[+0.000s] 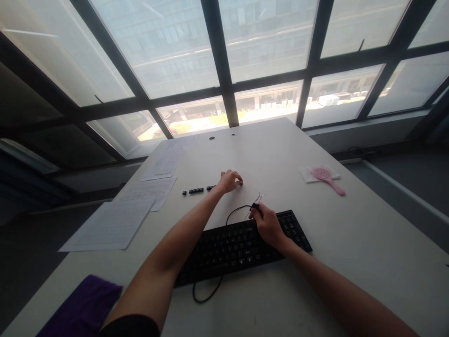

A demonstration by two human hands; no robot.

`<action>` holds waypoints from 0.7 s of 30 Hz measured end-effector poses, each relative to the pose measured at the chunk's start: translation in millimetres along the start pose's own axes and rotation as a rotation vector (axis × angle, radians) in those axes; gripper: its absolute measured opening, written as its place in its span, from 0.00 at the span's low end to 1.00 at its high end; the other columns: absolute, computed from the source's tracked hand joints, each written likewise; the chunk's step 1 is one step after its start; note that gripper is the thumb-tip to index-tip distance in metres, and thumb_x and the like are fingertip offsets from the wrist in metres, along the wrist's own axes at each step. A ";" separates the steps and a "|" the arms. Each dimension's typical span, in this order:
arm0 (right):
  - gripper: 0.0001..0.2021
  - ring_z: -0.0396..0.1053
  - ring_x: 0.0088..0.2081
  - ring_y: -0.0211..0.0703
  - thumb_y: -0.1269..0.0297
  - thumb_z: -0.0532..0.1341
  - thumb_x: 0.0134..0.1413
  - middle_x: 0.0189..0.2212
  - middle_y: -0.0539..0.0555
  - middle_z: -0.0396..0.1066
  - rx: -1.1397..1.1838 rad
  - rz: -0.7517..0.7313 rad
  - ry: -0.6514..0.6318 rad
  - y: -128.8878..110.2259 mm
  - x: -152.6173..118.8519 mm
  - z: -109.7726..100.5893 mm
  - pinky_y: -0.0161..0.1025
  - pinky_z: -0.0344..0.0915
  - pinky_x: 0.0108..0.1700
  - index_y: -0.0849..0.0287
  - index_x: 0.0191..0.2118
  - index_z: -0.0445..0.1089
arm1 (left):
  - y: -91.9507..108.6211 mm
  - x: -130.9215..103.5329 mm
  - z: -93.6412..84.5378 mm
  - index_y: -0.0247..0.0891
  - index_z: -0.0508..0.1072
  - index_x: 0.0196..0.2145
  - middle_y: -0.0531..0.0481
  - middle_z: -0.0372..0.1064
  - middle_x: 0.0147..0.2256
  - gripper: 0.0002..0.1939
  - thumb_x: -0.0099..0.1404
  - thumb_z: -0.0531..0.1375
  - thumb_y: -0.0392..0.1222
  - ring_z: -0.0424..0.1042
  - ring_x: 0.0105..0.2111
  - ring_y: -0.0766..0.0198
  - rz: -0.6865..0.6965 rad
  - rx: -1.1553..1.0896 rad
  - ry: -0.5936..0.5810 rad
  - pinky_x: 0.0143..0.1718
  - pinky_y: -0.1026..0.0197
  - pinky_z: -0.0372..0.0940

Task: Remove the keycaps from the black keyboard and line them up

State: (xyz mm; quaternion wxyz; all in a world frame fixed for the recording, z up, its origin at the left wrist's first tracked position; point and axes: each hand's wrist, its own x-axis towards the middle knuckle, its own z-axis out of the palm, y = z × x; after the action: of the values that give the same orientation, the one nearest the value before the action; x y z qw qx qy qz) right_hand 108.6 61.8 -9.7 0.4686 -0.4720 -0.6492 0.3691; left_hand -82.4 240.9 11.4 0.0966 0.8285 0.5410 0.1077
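My left hand [229, 181] reaches over the desk beyond the keyboard, its fingers curled and pinched at a small black keycap [240, 184] at the right end of a row. More black keycaps [196, 190] lie in that line to its left, some hidden behind the hand. In my right hand [268, 224] is a wire keycap puller [259, 198], its prongs pointing up and away. That hand hovers above the black keyboard [228, 248], over its right-hand part. Both forearms cross the keyboard and cover some of its keys.
Printed paper sheets [108, 225] lie along the desk's left side. A pink hairbrush [328, 180] rests on a clear wrapper at the right. Purple cloth [84, 306] is at the near left. A black cable [206, 299] loops by the keyboard. Windows [266, 42] stand behind the white desk [351, 262].
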 end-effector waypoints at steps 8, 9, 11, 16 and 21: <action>0.12 0.66 0.27 0.40 0.61 0.54 0.65 0.25 0.50 0.71 -0.003 -0.004 0.004 0.9 0.2 1.7 0.35 0.58 0.32 0.57 0.31 0.68 | 1.8 -10.2 3.2 0.44 0.80 0.31 0.50 0.78 0.37 0.04 0.59 0.64 0.40 0.67 0.47 0.53 0.017 -0.029 0.029 0.55 0.46 0.47; 0.12 0.66 0.27 0.40 0.61 0.54 0.65 0.25 0.50 0.71 -0.004 -0.005 0.004 1.1 0.3 1.9 0.35 0.58 0.32 0.57 0.31 0.68 | 2.4 -11.1 3.9 0.44 0.80 0.33 0.50 0.78 0.38 0.04 0.60 0.64 0.40 0.67 0.47 0.53 0.015 -0.034 0.042 0.55 0.47 0.47; 0.12 0.67 0.27 0.40 0.61 0.54 0.65 0.25 0.50 0.71 -0.007 -0.006 0.006 1.7 0.4 2.1 0.35 0.58 0.32 0.57 0.31 0.68 | 2.9 -12.1 5.4 0.45 0.80 0.38 0.51 0.78 0.40 0.08 0.60 0.63 0.40 0.66 0.48 0.53 0.007 -0.044 0.069 0.55 0.47 0.48; 0.12 0.67 0.27 0.40 0.61 0.53 0.65 0.25 0.50 0.71 -0.016 -0.010 0.007 1.5 0.1 1.1 0.35 0.58 0.33 0.57 0.31 0.68 | -1.7 -11.8 9.9 0.49 0.76 0.48 0.52 0.78 0.41 0.20 0.57 0.64 0.38 0.66 0.49 0.51 -0.032 -0.064 0.086 0.53 0.47 0.50; 0.12 0.67 0.27 0.40 0.62 0.54 0.65 0.24 0.50 0.71 -0.014 -0.002 -0.006 -1.1 -0.1 -0.4 0.35 0.58 0.33 0.57 0.31 0.67 | -7.6 -11.2 13.0 0.49 0.75 0.49 0.52 0.78 0.41 0.22 0.56 0.64 0.39 0.66 0.49 0.50 -0.077 -0.087 0.080 0.53 0.45 0.51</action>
State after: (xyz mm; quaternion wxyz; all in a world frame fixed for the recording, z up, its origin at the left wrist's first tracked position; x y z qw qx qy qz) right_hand 108.7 61.4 -8.6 0.4638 -0.4733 -0.6535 0.3656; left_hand -89.8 233.1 -4.0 0.1150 0.7970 0.5708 0.1605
